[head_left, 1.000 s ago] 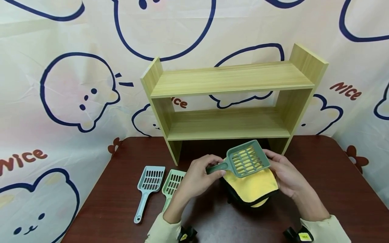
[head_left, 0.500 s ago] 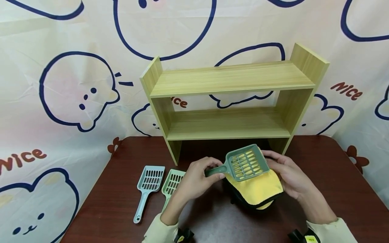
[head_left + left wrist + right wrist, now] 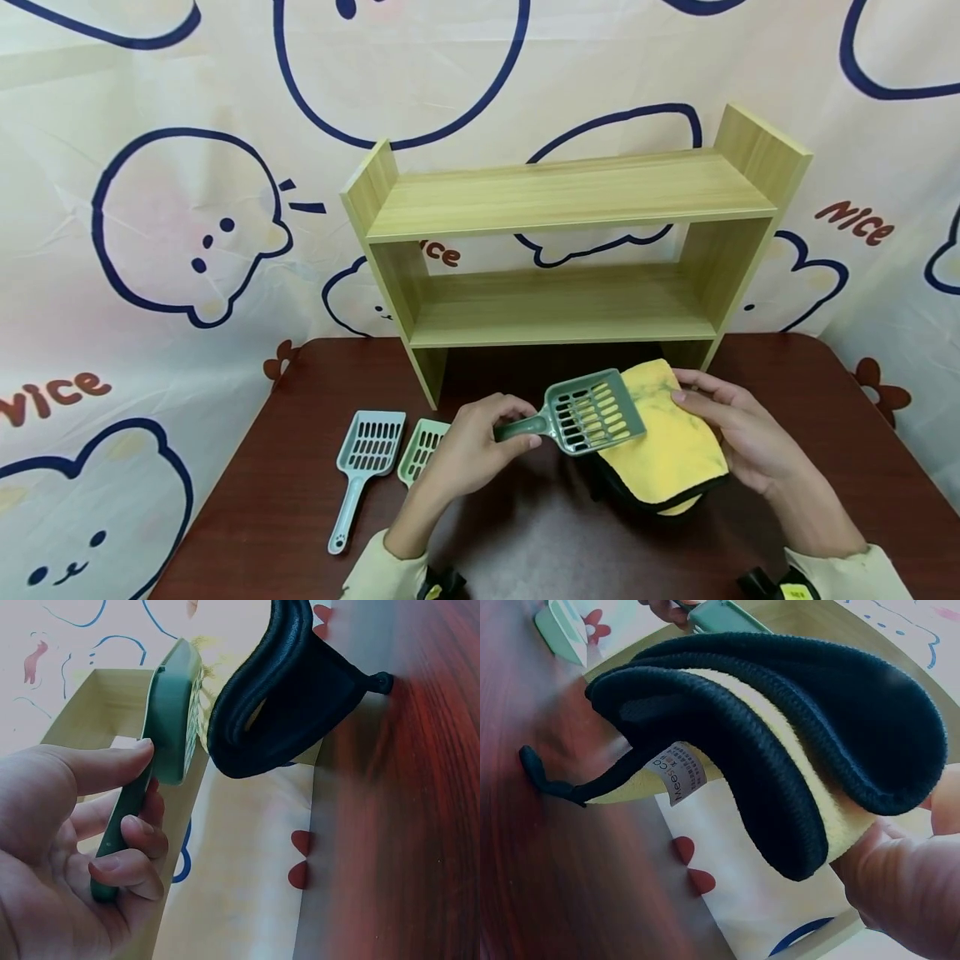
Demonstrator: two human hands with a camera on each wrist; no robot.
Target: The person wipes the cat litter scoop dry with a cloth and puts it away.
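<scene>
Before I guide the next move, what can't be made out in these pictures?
Head view, light green scoop: most of its handle, hidden by the left forearm.
Head view, right hand: how its fingers lie behind the yellow cloth, which hides them.
Left wrist view: the cloth's upper part, cut off by the top edge.
Right wrist view, label: its fine print, too small.

Table (image 3: 517,542) | on it: blue scoop (image 3: 360,477), pale-green scoop (image 3: 423,448), wooden shelf (image 3: 558,308)
</scene>
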